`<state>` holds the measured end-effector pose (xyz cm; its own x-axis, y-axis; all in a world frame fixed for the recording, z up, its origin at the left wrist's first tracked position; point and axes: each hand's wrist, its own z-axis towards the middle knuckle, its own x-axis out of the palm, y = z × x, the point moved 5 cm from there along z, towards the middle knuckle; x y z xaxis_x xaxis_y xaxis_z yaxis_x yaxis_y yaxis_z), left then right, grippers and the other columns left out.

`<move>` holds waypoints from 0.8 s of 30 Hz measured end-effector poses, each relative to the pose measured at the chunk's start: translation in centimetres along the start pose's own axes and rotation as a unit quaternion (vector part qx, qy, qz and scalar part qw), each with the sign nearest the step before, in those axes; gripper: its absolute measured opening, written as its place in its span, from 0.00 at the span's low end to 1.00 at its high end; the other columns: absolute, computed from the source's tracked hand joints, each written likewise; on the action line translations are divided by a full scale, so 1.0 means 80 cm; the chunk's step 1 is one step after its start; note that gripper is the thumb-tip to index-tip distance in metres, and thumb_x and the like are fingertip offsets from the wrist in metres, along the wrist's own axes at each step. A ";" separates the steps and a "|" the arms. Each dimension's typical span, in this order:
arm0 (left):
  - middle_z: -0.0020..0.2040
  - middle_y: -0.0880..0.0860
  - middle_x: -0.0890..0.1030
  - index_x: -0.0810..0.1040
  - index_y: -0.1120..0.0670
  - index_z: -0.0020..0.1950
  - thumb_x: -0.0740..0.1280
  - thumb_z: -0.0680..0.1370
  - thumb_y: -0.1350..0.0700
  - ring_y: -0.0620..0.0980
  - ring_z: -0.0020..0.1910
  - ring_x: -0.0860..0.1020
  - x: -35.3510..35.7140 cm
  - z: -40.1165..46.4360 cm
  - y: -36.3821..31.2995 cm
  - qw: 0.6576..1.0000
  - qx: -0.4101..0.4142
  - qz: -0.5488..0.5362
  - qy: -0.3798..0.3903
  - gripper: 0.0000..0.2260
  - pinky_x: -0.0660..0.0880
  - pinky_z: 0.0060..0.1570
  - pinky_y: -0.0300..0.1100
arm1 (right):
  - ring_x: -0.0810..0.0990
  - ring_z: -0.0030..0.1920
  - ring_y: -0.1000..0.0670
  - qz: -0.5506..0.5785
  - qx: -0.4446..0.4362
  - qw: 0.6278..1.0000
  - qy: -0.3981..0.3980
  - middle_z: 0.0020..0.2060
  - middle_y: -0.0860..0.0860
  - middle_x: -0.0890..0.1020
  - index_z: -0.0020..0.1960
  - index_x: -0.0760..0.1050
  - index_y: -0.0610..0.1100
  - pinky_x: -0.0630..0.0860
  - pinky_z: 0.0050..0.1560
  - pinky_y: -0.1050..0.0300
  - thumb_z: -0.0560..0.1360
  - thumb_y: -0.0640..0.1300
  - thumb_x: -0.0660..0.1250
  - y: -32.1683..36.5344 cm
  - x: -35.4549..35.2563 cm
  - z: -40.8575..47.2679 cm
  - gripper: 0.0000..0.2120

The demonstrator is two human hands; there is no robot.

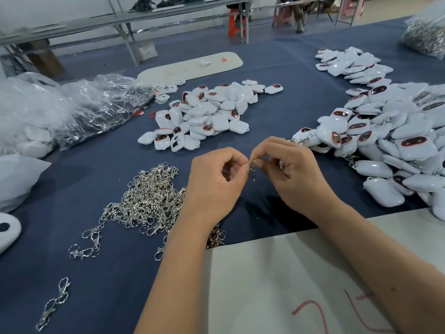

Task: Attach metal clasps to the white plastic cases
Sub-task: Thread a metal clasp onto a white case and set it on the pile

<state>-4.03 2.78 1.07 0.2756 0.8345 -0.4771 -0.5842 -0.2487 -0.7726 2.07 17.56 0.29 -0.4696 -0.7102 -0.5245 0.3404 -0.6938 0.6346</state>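
Observation:
Over the blue table, my left hand (216, 179) and my right hand (292, 174) meet at the fingertips. Both pinch one small metal clasp (252, 170), which hangs down between them. A loose heap of silver metal clasps (149, 198) lies left of my left wrist. One pile of white plastic cases (204, 114) with dark red-rimmed openings sits in the middle of the table. A larger pile of white cases (395, 145) lies at the right, some with clasps on them. No case is in either hand.
Clear plastic bags (72, 109) lie at the left. A white board with red marks (301, 285) lies under my right forearm. A long white tray (192, 67) sits at the back. A bag of metal parts (426, 37) is far right. Stray clasps (54, 304) lie near the front left.

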 end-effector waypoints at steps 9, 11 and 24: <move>0.37 0.43 0.81 0.81 0.51 0.42 0.68 0.78 0.61 0.46 0.38 0.80 0.005 0.000 0.006 1.000 -0.005 -0.001 0.000 0.07 0.81 0.43 0.49 | 0.77 0.38 0.46 -0.077 -0.055 0.995 -0.032 0.43 0.52 0.80 0.45 0.80 0.42 0.73 0.37 0.48 0.79 0.31 0.68 0.001 -0.004 0.000 0.08; 0.38 0.44 0.82 0.81 0.53 0.43 0.67 0.79 0.60 0.47 0.39 0.81 0.008 0.000 0.003 1.000 -0.004 -0.028 -0.007 0.06 0.82 0.44 0.54 | 0.76 0.38 0.47 -0.043 -0.044 0.997 -0.051 0.42 0.52 0.80 0.45 0.80 0.41 0.72 0.38 0.52 0.80 0.31 0.69 0.002 -0.006 -0.001 0.07; 0.39 0.43 0.81 0.81 0.52 0.46 0.68 0.80 0.58 0.48 0.37 0.80 0.019 0.001 -0.015 0.990 0.058 -0.048 -0.119 0.05 0.78 0.39 0.51 | 0.65 0.34 0.30 0.275 0.132 0.943 -0.133 0.34 0.39 0.77 0.48 0.80 0.44 0.66 0.31 0.40 0.83 0.38 0.67 -0.008 0.006 -0.008 0.07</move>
<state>-2.98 4.41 1.32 0.1541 0.9471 -0.2816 -0.6520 -0.1167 -0.7492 2.14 17.60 -0.77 -0.4814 -0.8742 0.0638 0.3940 -0.1508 0.9067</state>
